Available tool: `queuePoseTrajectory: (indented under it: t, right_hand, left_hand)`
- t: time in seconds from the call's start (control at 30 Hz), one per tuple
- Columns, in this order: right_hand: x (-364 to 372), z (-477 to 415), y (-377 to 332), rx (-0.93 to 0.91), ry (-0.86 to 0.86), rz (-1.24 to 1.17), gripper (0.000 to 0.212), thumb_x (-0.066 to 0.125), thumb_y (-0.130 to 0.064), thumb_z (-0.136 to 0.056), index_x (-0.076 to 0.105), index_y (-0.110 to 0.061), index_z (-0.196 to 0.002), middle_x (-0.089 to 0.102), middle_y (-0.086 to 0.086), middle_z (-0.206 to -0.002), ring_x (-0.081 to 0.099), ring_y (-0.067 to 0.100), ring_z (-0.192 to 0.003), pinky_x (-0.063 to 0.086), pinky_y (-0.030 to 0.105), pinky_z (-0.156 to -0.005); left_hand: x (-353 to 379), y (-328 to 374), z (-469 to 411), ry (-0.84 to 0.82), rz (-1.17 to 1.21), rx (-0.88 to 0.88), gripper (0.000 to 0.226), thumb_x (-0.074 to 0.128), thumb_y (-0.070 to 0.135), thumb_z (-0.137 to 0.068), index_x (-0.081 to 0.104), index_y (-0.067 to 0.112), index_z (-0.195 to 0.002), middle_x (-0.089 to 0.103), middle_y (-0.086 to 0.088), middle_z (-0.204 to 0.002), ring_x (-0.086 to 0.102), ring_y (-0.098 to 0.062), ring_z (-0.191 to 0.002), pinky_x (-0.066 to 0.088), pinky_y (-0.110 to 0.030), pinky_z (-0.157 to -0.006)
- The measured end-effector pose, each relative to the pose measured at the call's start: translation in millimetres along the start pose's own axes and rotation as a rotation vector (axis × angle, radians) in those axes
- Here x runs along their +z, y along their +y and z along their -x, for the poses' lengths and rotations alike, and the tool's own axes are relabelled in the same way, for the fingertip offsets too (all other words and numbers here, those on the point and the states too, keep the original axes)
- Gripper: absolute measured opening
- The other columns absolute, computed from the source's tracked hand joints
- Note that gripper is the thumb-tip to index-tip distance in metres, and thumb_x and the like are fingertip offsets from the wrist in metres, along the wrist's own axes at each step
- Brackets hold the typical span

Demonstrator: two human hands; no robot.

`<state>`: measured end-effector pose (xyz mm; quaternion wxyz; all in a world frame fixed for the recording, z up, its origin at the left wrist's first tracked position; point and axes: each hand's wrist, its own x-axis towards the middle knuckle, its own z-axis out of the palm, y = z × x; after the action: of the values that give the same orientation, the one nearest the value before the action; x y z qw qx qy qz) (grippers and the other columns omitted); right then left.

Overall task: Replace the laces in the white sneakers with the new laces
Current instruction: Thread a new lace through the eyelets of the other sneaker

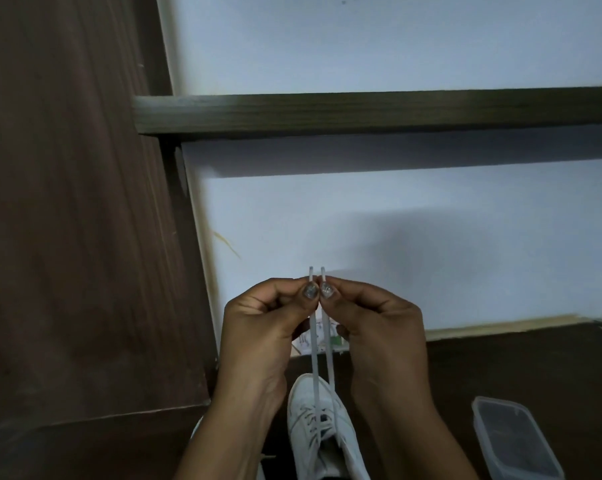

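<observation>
Above the white sneaker [330, 445], which stood with its toe pointing away on the dark counter [500, 362], both hands were raised side by side. The left hand [261, 320] pinched one end of the white lace [314, 362] between thumb and curled fingers [282, 285]; the right hand [375, 320] pinched the other end likewise. Both strands ran taut down into the sneaker's eyelets. A clear plastic container [514, 441] sat nearby on the right.
</observation>
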<state>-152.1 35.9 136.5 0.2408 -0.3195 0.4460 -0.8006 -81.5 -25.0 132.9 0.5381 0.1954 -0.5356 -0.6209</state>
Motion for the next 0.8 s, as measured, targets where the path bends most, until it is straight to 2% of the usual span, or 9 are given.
queuePoseTrajectory:
  t: [0.1, 0.17, 0.4, 0.53, 0.67, 0.73, 0.8]
  right_hand:
    - [-4, -4, -3, 0.02, -0.06, 0.037, 0.024, 0.069, 0.002, -0.074, 0.076, -0.019, -0.066, 0.074, 0.0, -0.069, 0.068, 0.004, -0.062, 0.046, 0.009, -0.051]
    - [-5, -5, -4, 0.024, -0.096, 0.046, 0.024, 0.068, 0.004, -0.074, 0.076, -0.018, -0.067, 0.074, 0.001, -0.068, 0.067, 0.004, -0.06, 0.046, 0.009, -0.05]
    - [-11, -7, -6, 0.005, -0.152, 0.068, 0.029, 0.067, 0.008, -0.072, 0.076, -0.017, -0.061, 0.072, 0.001, -0.064, 0.067, 0.005, -0.057, 0.046, 0.011, -0.052]
    - [-11, -8, -3, -0.011, -0.154, 0.099, 0.029, 0.07, 0.003, -0.072, 0.076, -0.023, -0.062, 0.074, 0.001, -0.068, 0.069, 0.007, -0.065, 0.048, 0.013, -0.057]
    - [-10, -8, -1, -0.015, -0.151, 0.072, 0.027, 0.07, 0.004, -0.072, 0.076, -0.02, -0.061, 0.072, 0.001, -0.064, 0.065, 0.004, -0.058, 0.047, 0.012, -0.053]
    - [-10, -9, 3, 0.01, -0.15, 0.051, 0.027, 0.067, 0.004, -0.075, 0.075, -0.017, -0.061, 0.072, 0.004, -0.064, 0.065, 0.009, -0.057, 0.051, 0.019, -0.054]
    - [-13, -11, 12, 0.065, -0.131, 0.042, 0.024, 0.064, 0.004, -0.08, 0.073, -0.012, -0.064, 0.071, 0.011, -0.068, 0.066, 0.022, -0.061, 0.057, 0.037, -0.06]
  left_hand:
    - [-3, 3, -1, -0.026, -0.05, -0.003, 0.009, 0.07, 0.017, -0.055, 0.075, 0.017, -0.063, 0.07, -0.006, -0.067, 0.063, -0.022, -0.07, 0.05, -0.034, -0.066]
    - [-5, 5, -1, -0.05, -0.064, -0.026, 0.007, 0.07, 0.016, -0.054, 0.074, 0.019, -0.059, 0.069, -0.003, -0.065, 0.062, -0.022, -0.07, 0.048, -0.035, -0.067]
    - [-8, 8, -4, -0.096, -0.1, -0.063, 0.01, 0.068, 0.012, -0.052, 0.069, 0.021, -0.048, 0.067, 0.002, -0.058, 0.06, -0.014, -0.06, 0.045, -0.026, -0.053]
    - [-12, 7, -5, -0.109, -0.097, -0.084, 0.01, 0.068, 0.012, -0.052, 0.069, 0.021, -0.047, 0.068, 0.003, -0.059, 0.061, -0.009, -0.057, 0.045, -0.024, -0.053]
    - [-13, 4, -7, -0.129, -0.075, -0.075, 0.009, 0.068, 0.011, -0.052, 0.069, 0.02, -0.048, 0.068, 0.002, -0.06, 0.063, -0.011, -0.058, 0.048, -0.024, -0.054]
    - [-13, 1, -8, -0.158, -0.045, -0.059, 0.008, 0.067, 0.011, -0.054, 0.07, 0.018, -0.051, 0.069, -0.002, -0.062, 0.064, -0.015, -0.06, 0.051, -0.028, -0.059]
    - [-13, -7, -8, -0.193, -0.047, -0.065, 0.008, 0.067, 0.011, -0.059, 0.071, 0.018, -0.055, 0.069, -0.006, -0.065, 0.064, -0.017, -0.059, 0.052, -0.03, -0.058]
